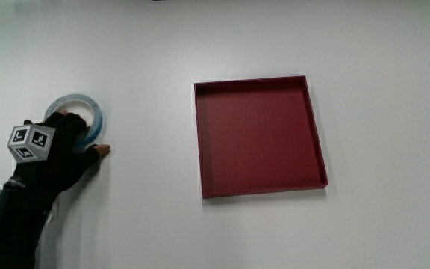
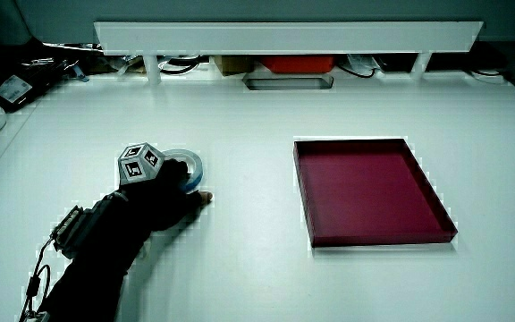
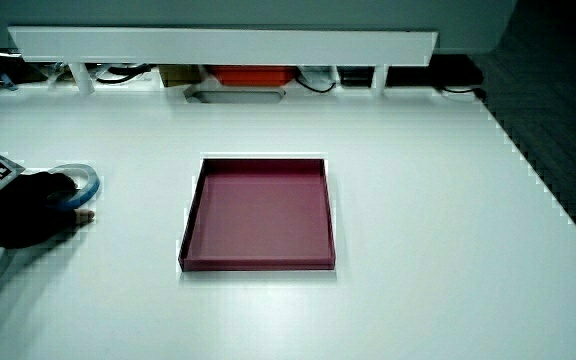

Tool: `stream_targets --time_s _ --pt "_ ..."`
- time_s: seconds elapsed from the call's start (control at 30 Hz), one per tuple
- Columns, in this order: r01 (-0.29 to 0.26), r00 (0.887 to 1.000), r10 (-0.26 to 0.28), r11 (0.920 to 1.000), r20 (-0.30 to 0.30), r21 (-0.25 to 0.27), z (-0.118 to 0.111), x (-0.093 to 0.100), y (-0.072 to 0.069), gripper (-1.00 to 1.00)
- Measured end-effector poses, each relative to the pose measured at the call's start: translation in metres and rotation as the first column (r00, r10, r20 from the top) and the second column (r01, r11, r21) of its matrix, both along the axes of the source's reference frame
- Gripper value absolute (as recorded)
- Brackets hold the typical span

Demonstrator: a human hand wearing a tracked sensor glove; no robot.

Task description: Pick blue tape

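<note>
the blue tape [image 1: 78,112] is lying flat on the white table [image 1: 155,224], well apart from the red tray [image 1: 258,136]. taking the tray as the clock centre in the main view, the roll sits out around 9 o'clock, with bare table between the two.

the hand [image 1: 54,149] is right on top of the roll, covering the part nearest the person (about 6 to 7 o'clock on the ring). the fingers [image 1: 72,119] reach over the rim into the hole, and the thumb [image 1: 99,152] points out along the table, just beside the roll's outer wall. so the grip looks narrow and wrapped around one side of the tape, though the roll is still down on the table. the patterned cube [image 1: 31,142] sits on the back of the glove.

both side views agree: the hand [image 2: 155,201] lies over the near edge of the tape [image 2: 190,161], tray [image 2: 369,192] well off to the side. same from here: hand [image 3: 23,210], tape [image 3: 86,180], tray [image 3: 258,215].
</note>
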State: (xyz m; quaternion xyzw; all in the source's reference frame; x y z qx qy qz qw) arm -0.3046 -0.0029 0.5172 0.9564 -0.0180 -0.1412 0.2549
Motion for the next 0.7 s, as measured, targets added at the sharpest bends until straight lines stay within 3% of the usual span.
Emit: stream_targets --time_s 0.3,0.4,0.43,0.7 --pt "-0.019 1.000 0.017 0.9923 0.016 0.122 -0.0010 0.0003 0.0045 1.00" --pt "-0.024 0.999 0.019 0.9878 0.034 0.154 -0.0035 0.0009 0.0060 1.00" --pt "-0.013 1.000 0.013 0.9874 0.001 0.158 -0.0029 0.0002 0.0064 1.00" --pt "-0.025 1.000 0.026 0.9822 -0.001 0.186 -0.0047 0.0001 0.0081 1.00"
